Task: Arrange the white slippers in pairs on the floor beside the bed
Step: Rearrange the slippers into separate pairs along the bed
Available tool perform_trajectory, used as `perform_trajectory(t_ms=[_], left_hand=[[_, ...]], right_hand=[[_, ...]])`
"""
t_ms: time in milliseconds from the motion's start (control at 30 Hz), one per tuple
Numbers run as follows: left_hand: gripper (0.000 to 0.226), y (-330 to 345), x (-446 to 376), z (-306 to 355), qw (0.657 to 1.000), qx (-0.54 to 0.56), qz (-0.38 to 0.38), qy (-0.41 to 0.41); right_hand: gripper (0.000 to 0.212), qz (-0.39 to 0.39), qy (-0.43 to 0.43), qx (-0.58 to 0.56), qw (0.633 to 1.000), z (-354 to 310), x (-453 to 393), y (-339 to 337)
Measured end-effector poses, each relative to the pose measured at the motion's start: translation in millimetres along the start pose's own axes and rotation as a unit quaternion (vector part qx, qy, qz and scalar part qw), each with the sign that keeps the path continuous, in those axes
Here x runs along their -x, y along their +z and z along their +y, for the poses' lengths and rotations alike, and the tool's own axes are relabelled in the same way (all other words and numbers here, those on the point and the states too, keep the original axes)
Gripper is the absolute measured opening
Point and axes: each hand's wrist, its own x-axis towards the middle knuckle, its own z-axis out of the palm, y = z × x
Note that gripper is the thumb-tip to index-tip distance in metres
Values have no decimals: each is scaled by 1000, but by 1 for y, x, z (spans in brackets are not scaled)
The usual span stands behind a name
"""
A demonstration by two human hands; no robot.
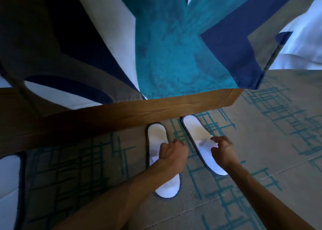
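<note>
On the carpet beside the bed: two white slippers, one hand over each.

Left slipper (pixel 157 139) and right slipper (pixel 196 130) lie side by side on the patterned carpet (pixel 261 160), a strip of carpet between them, their far ends close against the wooden bed frame (pixel 122 113); the right one angles outward toward the near end. Left hand (pixel 172 153) rests on the middle of the left slipper with fingers curled in; whether it grips the strap cannot be determined. Right hand (pixel 222 149) sits over the strap of the right slipper, fingers spread and bent, thumb apart, not closed on anything. A blue, teal and white bedspread (pixel 165 55) hangs over the frame. White bedding (pixel 305 37) shows at upper right.
</note>
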Motion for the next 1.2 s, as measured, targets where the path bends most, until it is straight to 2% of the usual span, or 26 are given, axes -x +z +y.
perform_trajectory(t_ms=[167,400,533,767,1200], left_hand=[[27,17,-27,39,999,-11,-8,47],[44,36,-38,64,996,-63,-15,55],[55,40,-34,60,996,-75,-18,44],[43,33,-22,39,993,-104,-17,55],[33,26,-4,5,992,-109,-27,65]], right_hand=[[55,-48,22,92,994,39,-13,-9],[64,-76,-18,101,992,43,-7,-1],[64,-61,-38,96,993,42,-2,6],[60,-31,-68,91,993,29,17,21],[56,-9,-101,92,991,10,43,47]])
